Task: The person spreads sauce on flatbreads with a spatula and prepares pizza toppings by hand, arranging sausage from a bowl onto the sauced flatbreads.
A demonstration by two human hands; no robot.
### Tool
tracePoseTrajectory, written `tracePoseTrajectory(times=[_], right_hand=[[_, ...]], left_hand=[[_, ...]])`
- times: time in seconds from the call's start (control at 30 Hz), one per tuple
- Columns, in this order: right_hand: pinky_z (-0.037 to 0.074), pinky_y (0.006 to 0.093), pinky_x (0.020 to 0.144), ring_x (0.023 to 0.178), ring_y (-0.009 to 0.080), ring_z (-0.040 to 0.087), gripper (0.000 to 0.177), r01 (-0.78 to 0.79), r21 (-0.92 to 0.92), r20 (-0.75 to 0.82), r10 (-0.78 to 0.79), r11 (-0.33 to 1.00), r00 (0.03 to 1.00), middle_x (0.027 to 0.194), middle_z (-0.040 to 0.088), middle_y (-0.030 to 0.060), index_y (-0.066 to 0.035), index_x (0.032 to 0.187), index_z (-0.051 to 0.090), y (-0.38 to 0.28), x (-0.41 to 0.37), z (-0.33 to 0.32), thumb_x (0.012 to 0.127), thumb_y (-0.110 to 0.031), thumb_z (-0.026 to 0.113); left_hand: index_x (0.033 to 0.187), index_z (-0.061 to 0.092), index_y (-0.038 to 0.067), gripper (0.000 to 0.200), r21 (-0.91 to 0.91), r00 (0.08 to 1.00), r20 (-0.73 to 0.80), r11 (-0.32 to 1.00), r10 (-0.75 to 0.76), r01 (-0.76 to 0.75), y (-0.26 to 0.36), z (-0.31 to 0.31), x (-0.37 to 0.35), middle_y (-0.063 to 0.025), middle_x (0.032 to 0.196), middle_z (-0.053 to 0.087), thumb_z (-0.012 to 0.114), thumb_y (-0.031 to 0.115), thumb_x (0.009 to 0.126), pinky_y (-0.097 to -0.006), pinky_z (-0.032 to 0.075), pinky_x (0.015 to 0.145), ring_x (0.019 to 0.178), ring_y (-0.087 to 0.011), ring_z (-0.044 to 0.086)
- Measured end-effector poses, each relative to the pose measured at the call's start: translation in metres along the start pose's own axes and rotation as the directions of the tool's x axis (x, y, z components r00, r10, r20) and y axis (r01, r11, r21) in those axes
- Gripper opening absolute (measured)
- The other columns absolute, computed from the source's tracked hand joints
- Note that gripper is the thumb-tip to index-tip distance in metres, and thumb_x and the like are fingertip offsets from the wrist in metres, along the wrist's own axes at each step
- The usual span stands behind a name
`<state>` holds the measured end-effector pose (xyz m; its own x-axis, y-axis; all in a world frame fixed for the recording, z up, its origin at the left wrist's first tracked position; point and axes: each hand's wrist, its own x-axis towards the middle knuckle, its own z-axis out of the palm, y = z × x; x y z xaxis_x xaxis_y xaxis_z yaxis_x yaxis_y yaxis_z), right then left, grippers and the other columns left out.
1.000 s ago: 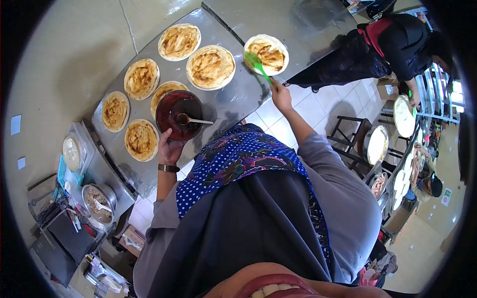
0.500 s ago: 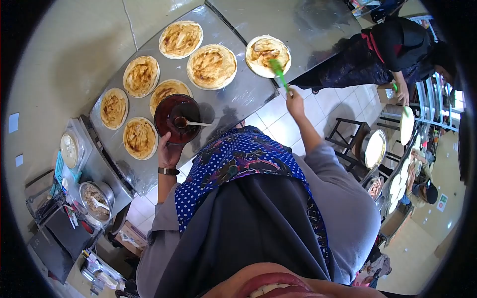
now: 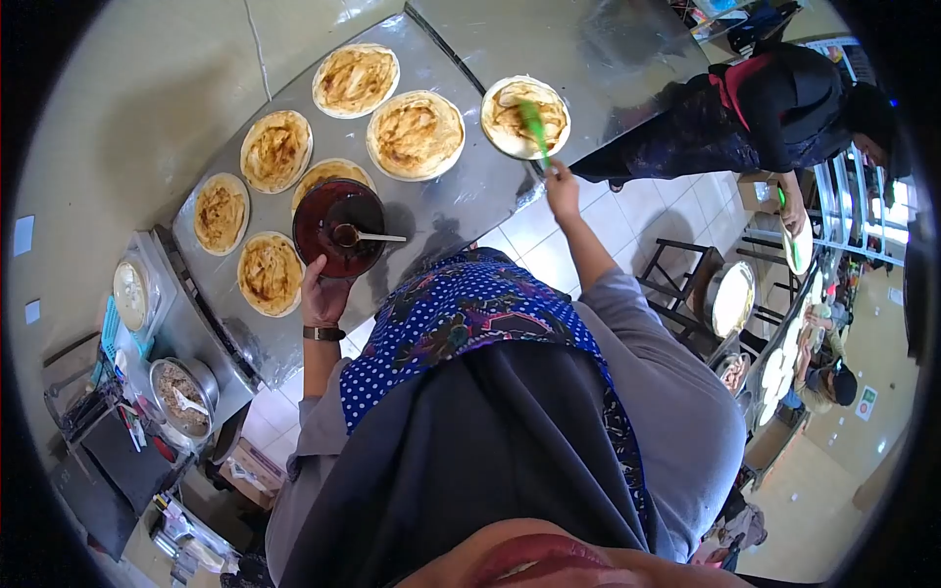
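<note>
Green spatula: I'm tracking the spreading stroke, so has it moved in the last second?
Yes. The green spatula swept rightward across the flatbread, from its left edge to about its middle.

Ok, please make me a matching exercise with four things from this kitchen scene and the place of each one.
Things:
1 green spatula
2 red sauce bowl
3 spoon
4 steel pot

Places:
a in the bowl
b in the left hand
c on the side counter
d in the right hand, over a flatbread

Pairs: 1-d; 2-b; 3-a; 4-c
</note>
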<state>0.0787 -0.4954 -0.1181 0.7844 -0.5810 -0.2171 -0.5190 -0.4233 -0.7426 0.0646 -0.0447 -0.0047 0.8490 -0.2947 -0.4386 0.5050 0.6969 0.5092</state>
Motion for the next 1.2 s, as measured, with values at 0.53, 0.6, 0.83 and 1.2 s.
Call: tracePoseTrajectory(times=[0.53, 0.6, 0.83, 1.2], right_hand=[[0.048, 0.0484, 0.078, 0.091, 0.0394, 0.061, 0.03, 0.323, -0.423, 0.268, -0.223, 0.847, 0.937, 0.095, 0.064, 0.0207, -0.013, 0.113, 0.062, -0.011, 0.018, -0.024, 0.087, -0.024, 0.052], [0.049, 0.0477, 0.077, 0.091, 0.0383, 0.061, 0.03, 0.332, -0.421, 0.284, -0.226, 0.844, 0.932, 0.097, 0.065, 0.0192, -0.014, 0.114, 0.061, -0.006, -0.013, -0.06, 0.087, -0.024, 0.052], [0.05, 0.0419, 0.079, 0.096, 0.0311, 0.061, 0.03, 0.355, -0.497, 0.227, -0.276, 0.792, 0.934, 0.105, 0.064, 0.0126, -0.018, 0.116, 0.06, -0.019, -0.001, -0.069, 0.089, -0.023, 0.05], [0.051, 0.0466, 0.065, 0.083, 0.0337, 0.064, 0.03, 0.455, -0.541, 0.158, -0.446, 0.708, 0.881, 0.097, 0.062, 0.011, -0.023, 0.117, 0.057, -0.011, 0.065, -0.084, 0.088, -0.024, 0.052]], left_hand=[[0.139, 0.034, 0.011, 0.065, -0.021, 0.998, -0.057, 0.999, 0.023, -0.024, -0.002, -0.006, -0.002, -0.0091, 0.137, 0.044, 0.064, 0.023, 0.082, -0.0487, 0.032, 0.107, 0.126, -0.0279, 0.041], [0.138, 0.034, 0.011, 0.064, -0.042, 0.999, -0.044, 0.999, 0.031, -0.033, -0.004, -0.008, 0.001, -0.0089, 0.138, 0.043, 0.063, 0.023, 0.083, -0.0488, 0.032, 0.106, 0.127, -0.0282, 0.04], [0.139, 0.035, 0.011, 0.062, -0.009, 1.0, -0.016, 1.0, -0.003, 0.003, -0.003, -0.008, 0.019, -0.0101, 0.139, 0.041, 0.061, 0.025, 0.084, -0.0499, 0.032, 0.107, 0.127, -0.0294, 0.04], [0.139, 0.033, 0.009, 0.063, 0.01, 0.999, 0.04, 1.0, 0.02, -0.02, -0.002, 0.014, 0.026, -0.0114, 0.138, 0.042, 0.061, 0.023, 0.084, -0.0503, 0.034, 0.105, 0.126, -0.03, 0.042]])
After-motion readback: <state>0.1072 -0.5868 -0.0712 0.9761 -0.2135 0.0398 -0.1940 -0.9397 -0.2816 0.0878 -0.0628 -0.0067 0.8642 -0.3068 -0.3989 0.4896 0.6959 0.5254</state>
